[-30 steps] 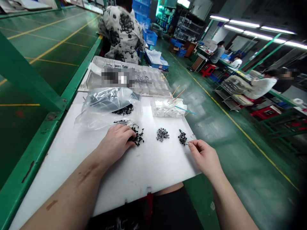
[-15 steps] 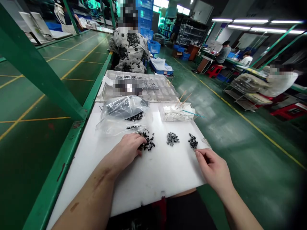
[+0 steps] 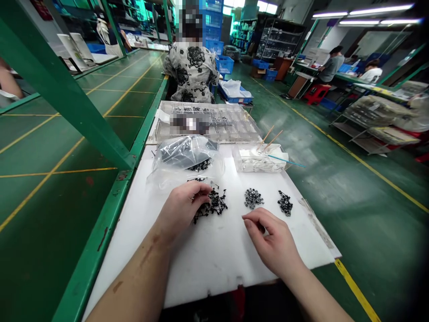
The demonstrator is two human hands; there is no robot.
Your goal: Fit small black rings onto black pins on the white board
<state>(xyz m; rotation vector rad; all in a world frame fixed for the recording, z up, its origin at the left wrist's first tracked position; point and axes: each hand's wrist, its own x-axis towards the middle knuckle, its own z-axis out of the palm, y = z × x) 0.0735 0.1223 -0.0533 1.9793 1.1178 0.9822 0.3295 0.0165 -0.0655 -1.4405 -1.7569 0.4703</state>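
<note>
The left hand (image 3: 184,210) rests its fingers (image 3: 204,191) on a loose pile of small black parts (image 3: 214,205) on the white counter (image 3: 214,277), and I cannot tell if they grip any. The right hand (image 3: 271,239) stays open a little with curled fingers (image 3: 250,217), showing no held thing, just near a pile of grey rings (image 3: 254,198).

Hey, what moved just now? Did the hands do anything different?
The right hand slid left across the white board, away from the small black pile, and now sits just below the pile of grey rings. The left hand stayed on the tangle of black parts. The piles stayed where they were.
</note>
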